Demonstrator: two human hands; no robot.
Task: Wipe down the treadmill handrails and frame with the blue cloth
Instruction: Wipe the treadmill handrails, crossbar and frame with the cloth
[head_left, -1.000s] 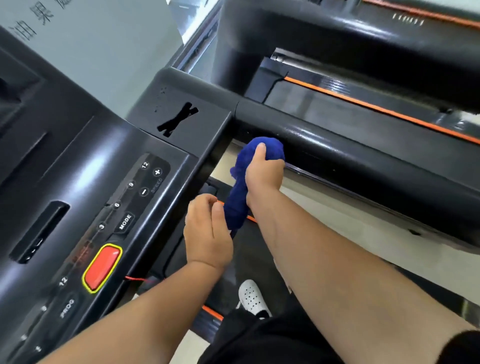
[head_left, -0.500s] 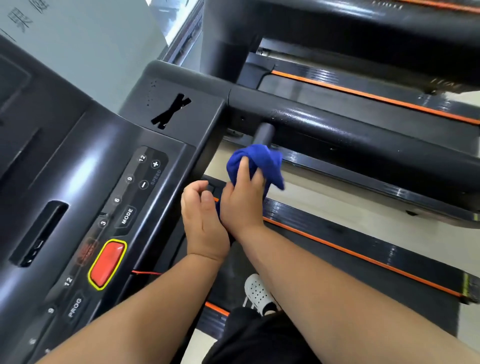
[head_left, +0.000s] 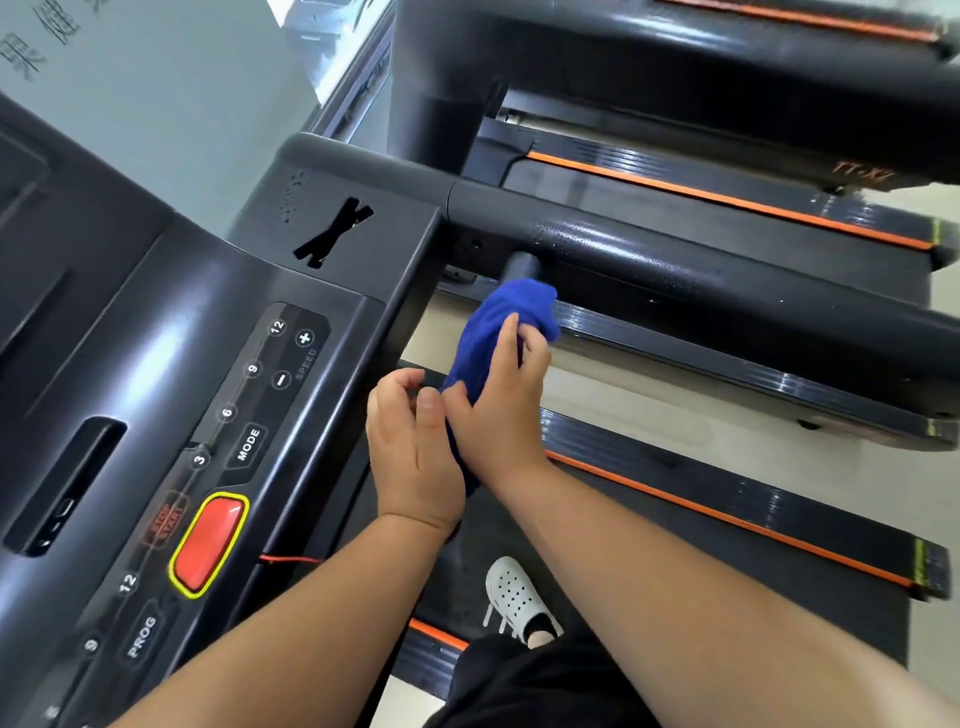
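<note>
My right hand grips the bunched blue cloth, which covers the lower part of a short black bar sticking out from under the treadmill's right handrail. My left hand sits just left of it with fingers loosely curled, touching the right hand at the thumb; whether it holds the cloth's lower end is hidden. The cloth's tail runs down between the two hands. The handrail joins the black console at the upper middle.
The console carries speed and mode buttons and a red stop button with a red cord beside it. My white shoe stands on the belt below. A second treadmill with orange side stripes stands close on the right.
The right hand and cloth came off the handrail's underside and slid down onto the short bar. The left hand stayed close beside it. The view tilted slightly.
</note>
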